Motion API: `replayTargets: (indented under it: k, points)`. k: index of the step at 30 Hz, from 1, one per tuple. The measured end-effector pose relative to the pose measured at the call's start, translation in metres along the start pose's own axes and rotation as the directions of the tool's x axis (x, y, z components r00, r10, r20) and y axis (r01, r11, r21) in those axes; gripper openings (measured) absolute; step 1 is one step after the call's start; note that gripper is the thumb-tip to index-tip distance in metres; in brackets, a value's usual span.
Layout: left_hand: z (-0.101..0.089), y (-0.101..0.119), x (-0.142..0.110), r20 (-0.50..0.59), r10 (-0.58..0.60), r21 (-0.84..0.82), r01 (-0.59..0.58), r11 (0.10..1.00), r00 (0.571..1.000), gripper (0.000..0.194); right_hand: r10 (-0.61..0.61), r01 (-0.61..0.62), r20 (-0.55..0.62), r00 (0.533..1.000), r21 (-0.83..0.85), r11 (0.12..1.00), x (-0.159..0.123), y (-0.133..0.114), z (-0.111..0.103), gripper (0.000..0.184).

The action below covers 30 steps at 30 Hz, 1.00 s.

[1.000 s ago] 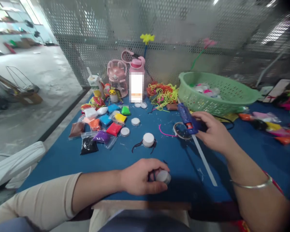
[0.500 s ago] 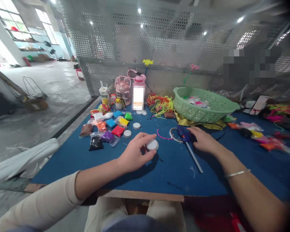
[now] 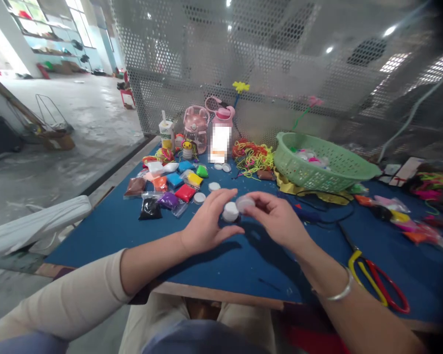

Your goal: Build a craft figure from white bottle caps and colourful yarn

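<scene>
My left hand [image 3: 210, 221] curves beside a small round white tub [image 3: 230, 212], thumb and fingers wide apart around it. I cannot tell whether the palm touches the tub. Pinched between the thumb and fingers of my right hand [image 3: 276, 216] is a round, translucent lid [image 3: 245, 203], tilted and slightly blurred, just right of the tub. Similar white discs [image 3: 214, 187] lie on the blue tabletop beyond my left hand. Behind my right hand, part of a blue glue gun [image 3: 308, 213] shows; the rest is hidden.
Small bags of coloured clay [image 3: 185, 192] lie at the left. Behind them stand a drink carton [image 3: 167, 135] and pink bottles [image 3: 196, 129]. Tangled cords [image 3: 254, 156] and a green basket [image 3: 325, 164] fill the back. Scissors [image 3: 376, 280] with red and yellow handles lie at the right.
My right hand has left the glue gun, moved left and now holds the translucent lid by the tub. My left fingers have spread apart. The scissors have come into sight.
</scene>
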<state>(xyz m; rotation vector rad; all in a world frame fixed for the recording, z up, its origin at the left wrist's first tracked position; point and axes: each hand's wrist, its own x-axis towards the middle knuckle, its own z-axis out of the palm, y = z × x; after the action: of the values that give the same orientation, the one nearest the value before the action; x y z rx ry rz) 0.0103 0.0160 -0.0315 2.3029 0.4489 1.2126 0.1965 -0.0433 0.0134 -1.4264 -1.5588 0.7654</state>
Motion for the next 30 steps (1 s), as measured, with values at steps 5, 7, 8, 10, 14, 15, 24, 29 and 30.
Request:
replayTargets:
  k: [5,7,8,10,14,15,24,29,30]
  points:
    - [-0.002,-0.028,0.0,0.0,-0.291,-0.045,0.291,0.956,0.957,0.064,-0.128,0.101,-0.049,0.991,-0.373,0.922,0.019,0.017,-0.008,0.031]
    - [0.0,-0.036,-0.002,0.024,-0.393,-0.083,0.393,0.916,0.919,0.065,-0.147,0.128,-0.018,0.989,-0.398,0.909,0.02,0.018,-0.004,0.029]
    - [0.001,-0.038,-0.003,0.035,-0.428,-0.099,0.43,0.897,0.903,0.066,-0.159,0.143,-0.006,0.987,-0.405,0.903,0.019,0.018,-0.001,0.027]
    - [0.004,-0.04,-0.004,0.056,-0.464,-0.115,0.467,0.877,0.884,0.067,-0.196,0.183,0.014,0.98,-0.434,0.882,0.017,0.016,0.003,0.021]
    - [0.007,-0.04,-0.006,0.09,-0.462,-0.095,0.469,0.878,0.882,0.067,-0.253,0.241,0.043,0.967,-0.485,0.841,0.017,0.015,0.004,0.02]
    - [0.007,-0.04,-0.006,0.095,-0.459,-0.088,0.466,0.88,0.884,0.066,-0.255,0.245,0.047,0.966,-0.486,0.839,0.018,0.015,0.004,0.02]
    - [0.007,-0.042,-0.006,0.112,-0.459,-0.06,0.467,0.882,0.881,0.063,-0.258,0.259,0.074,0.963,-0.505,0.823,0.018,0.018,0.003,0.021]
    - [0.007,-0.039,-0.006,0.117,-0.448,-0.058,0.457,0.888,0.886,0.062,-0.279,0.288,0.097,0.955,-0.518,0.806,0.018,0.018,0.002,0.022]
    - [0.007,-0.038,-0.006,0.121,-0.441,-0.065,0.45,0.891,0.889,0.063,-0.282,0.293,0.102,0.954,-0.518,0.804,0.018,0.018,0.002,0.023]
